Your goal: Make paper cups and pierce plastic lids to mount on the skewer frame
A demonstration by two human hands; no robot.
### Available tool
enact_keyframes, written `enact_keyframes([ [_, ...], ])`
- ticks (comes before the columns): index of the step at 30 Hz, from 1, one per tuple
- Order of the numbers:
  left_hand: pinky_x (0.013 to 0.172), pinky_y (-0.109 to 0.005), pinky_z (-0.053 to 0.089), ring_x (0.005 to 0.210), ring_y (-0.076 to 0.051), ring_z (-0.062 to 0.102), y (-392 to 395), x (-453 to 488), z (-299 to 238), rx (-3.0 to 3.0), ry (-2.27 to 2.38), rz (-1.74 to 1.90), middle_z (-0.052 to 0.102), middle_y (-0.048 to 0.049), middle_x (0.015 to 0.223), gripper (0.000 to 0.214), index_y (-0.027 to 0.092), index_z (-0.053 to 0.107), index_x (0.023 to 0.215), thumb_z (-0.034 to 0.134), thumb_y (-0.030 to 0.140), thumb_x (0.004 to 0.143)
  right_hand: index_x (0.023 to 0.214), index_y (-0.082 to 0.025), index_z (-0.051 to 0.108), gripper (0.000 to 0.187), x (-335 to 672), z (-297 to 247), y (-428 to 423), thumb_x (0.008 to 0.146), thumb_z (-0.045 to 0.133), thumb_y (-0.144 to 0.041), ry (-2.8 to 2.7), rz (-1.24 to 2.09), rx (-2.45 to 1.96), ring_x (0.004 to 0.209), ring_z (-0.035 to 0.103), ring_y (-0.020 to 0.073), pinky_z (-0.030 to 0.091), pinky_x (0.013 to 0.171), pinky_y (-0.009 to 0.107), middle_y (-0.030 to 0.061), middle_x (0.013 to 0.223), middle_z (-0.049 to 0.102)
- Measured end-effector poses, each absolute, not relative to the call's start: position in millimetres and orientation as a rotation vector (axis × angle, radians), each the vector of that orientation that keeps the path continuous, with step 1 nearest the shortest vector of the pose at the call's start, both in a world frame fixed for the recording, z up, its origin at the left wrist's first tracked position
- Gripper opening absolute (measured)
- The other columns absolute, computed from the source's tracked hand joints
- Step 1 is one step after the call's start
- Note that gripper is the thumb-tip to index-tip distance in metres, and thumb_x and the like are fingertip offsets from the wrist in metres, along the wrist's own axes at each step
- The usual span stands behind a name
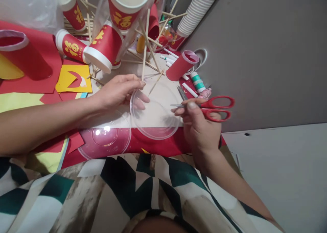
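My left hand (120,90) pinches the left rim of a clear round plastic lid (155,112), holding it above the table edge. My right hand (199,124) grips red-handled scissors (214,107), fingers through the loops, with the blades pointing left at the lid's right rim. A second clear lid (104,141) lies flat on the red paper in front of me.
Red paper cups with gold characters (102,47) hang on a frame of wooden sticks (145,46). A red paper tube (181,64), pens, tape rolls, a stack of white cups (196,8) and red and yellow paper sheets (73,78) crowd the table. A grey wall stands at right.
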State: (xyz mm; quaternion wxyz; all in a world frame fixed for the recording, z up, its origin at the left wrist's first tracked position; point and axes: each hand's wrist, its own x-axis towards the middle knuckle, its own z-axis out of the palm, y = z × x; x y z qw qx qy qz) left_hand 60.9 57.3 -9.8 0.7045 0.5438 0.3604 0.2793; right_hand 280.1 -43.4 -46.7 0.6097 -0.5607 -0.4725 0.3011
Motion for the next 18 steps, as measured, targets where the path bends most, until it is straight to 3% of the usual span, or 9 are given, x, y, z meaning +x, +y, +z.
enact_keyframes([
  [4,0.082,-0.035,0.061,0.083,-0.02,0.077,47,56,-12,0.925,0.673,0.577,0.077,-0.0095,0.097,0.014,0.016,0.068,0.097,0.06,0.026,0.091,0.085,-0.025,0.069,0.006,269,-31,-26,0.091,0.069,-0.027,-1.041,0.529,-1.13,0.067,0.066,0.012,0.058,0.079,0.033,-0.0028,0.078,0.065],
  [7,0.081,-0.03,0.062,0.09,-0.021,0.077,41,49,-19,0.787,0.607,0.464,0.078,-0.0117,0.106,0.019,0.015,0.073,0.105,0.068,0.021,0.087,0.085,-0.024,0.069,0.007,258,-25,-16,0.091,0.067,-0.026,-1.093,0.486,-1.1,0.067,0.067,0.0129,0.058,0.077,0.033,-0.0026,0.076,0.065],
  [13,0.082,-0.026,0.061,0.095,-0.019,0.077,36,40,-24,0.649,0.57,0.464,0.077,-0.0126,0.118,0.021,0.015,0.074,0.111,0.066,0.013,0.092,0.089,-0.024,0.071,0.019,245,-33,-7,0.092,0.069,-0.043,-1.213,0.455,-1.178,0.069,0.068,0.0159,0.06,0.076,0.037,-0.0014,0.074,0.066],
  [18,0.083,-0.031,0.061,0.098,-0.02,0.076,36,41,-24,0.609,0.598,0.444,0.075,-0.0125,0.123,0.03,0.018,0.069,0.123,0.062,0.01,0.095,0.092,-0.025,0.073,0.015,254,-34,-6,0.092,0.072,-0.04,-1.253,0.376,-1.156,0.069,0.07,0.0143,0.059,0.072,0.033,-0.0017,0.083,0.07],
])
